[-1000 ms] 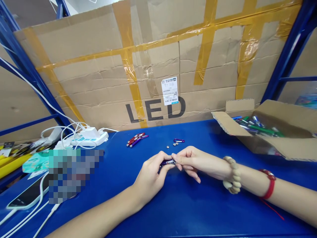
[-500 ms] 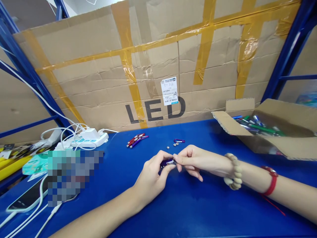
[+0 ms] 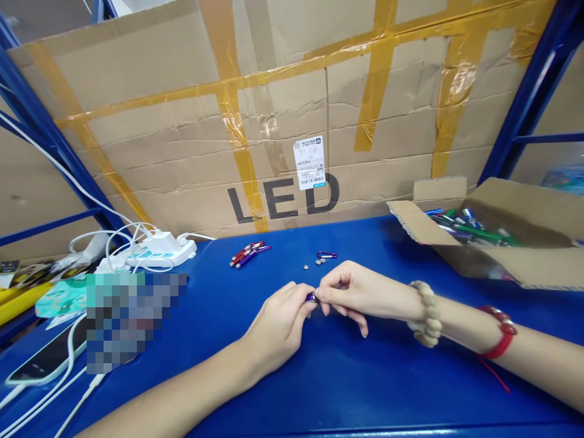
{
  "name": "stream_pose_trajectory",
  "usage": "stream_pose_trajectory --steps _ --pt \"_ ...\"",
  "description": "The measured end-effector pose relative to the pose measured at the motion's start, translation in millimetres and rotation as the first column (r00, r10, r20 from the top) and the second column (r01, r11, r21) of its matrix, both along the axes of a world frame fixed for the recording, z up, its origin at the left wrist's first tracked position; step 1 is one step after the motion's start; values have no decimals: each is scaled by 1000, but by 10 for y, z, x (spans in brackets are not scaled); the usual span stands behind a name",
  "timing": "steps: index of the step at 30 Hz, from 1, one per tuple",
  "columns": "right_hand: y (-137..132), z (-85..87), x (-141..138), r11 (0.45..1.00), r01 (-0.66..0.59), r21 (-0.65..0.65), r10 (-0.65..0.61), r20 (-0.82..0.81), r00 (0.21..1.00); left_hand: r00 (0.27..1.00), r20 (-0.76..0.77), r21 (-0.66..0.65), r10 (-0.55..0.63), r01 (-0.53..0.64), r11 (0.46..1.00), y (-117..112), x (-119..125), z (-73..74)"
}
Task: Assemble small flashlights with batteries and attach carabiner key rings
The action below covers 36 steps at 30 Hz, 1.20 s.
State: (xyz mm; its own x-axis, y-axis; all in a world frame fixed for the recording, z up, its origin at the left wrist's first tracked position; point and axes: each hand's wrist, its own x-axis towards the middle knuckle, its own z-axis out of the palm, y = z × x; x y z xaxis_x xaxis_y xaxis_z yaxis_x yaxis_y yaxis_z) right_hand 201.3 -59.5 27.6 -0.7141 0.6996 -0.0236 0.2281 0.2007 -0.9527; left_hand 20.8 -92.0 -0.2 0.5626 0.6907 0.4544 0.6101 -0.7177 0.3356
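My left hand (image 3: 278, 325) is closed around a small purple flashlight (image 3: 311, 297), of which only the tip shows between the fingers. My right hand (image 3: 353, 292) pinches that same tip with thumb and forefinger, its other fingers curled below. Both hands hover just above the blue table (image 3: 347, 377). Just beyond them lie three small button cells (image 3: 317, 264) and a purple carabiner clip (image 3: 326, 255). A small pile of red and purple flashlights (image 3: 245, 253) lies further left.
An open cardboard box (image 3: 502, 243) with several coloured flashlights stands at the right. A white power strip with cables (image 3: 159, 250) and a phone (image 3: 41, 359) are at the left. A taped cardboard sheet marked LED (image 3: 283, 201) walls off the back.
My left fingers have wrapped further over the purple flashlight, so less of it shows. Both hands stay together at the same spot. The view has tilted slightly.
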Motion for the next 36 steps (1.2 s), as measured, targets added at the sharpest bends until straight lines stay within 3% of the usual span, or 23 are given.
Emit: stream_pose_trajectory --steps 4,12,23,36 --pt "-50 6 -30 999 37 -3 -37 44 998 1000 -11 102 12 -11 995 2 6 -14" --pt "-118 -9 -63 964 48 -261 -69 -72 995 996 -44 217 75 -63 974 9 16 -28" --pt "-11 -11 -42 958 18 -285 -34 -49 998 994 -10 48 104 -104 993 20 41 -4" --pt "29 -9 -30 951 15 -309 -38 -67 997 989 -7 -11 150 -150 989 12 59 28"
